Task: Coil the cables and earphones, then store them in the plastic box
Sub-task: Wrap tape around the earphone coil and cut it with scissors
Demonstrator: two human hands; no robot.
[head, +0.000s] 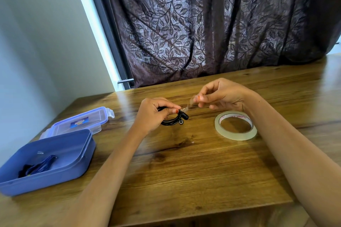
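I judge the earphone coil (173, 120) at mid-bench (184, 171) light and springy, so the left hand (153, 114) keeps its grip pinched on the bundled strands while the right hand (221, 95) pinches the flimsy tape (186, 106).

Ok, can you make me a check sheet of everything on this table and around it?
Surface: wooden table, dark knots in the grain.
Job's things: open blue plastic box at the left edge, its lid lying behind it; tape roll flat on the right.
Clutter: nothing seen.
Grips: left hand holds the coiled black earphones; right hand pinches a clear tape strip reaching towards the coil.
Cables: dark blue cable lies inside the box; black earphones not yet boxed.
Surroundings: leaf-patterned curtain behind the table, pale wall on the left.
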